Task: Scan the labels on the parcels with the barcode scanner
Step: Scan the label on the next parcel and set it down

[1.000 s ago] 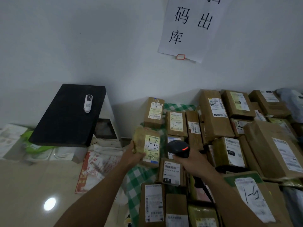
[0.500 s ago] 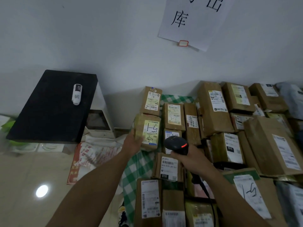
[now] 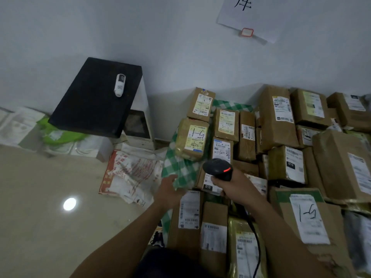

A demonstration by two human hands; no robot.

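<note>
Several brown cardboard parcels with white labels lie packed together on a green checked cloth (image 3: 176, 167) on the floor. A small parcel with a yellow label marked by hand (image 3: 191, 138) rests at the left edge of the rows. My left hand (image 3: 169, 188) hovers below it with relaxed fingers, holding nothing, close to a tall parcel with a barcode label (image 3: 187, 212). My right hand (image 3: 233, 186) grips the black barcode scanner (image 3: 217, 169), its red light lit, above a parcel labelled 010 (image 3: 207, 184). The scanner's cable runs down along my right forearm.
A black-topped white cabinet (image 3: 94, 101) stands at the left against the wall, with a small white device (image 3: 119, 85) on top. Printed sacks (image 3: 130, 175) and white bags lie on the tiled floor. A paper sign (image 3: 251, 19) hangs on the wall.
My left hand has set the yellow-labelled parcel down at the left edge of the rows, let go and drawn back towards me. The scanner stays in my right hand.
</note>
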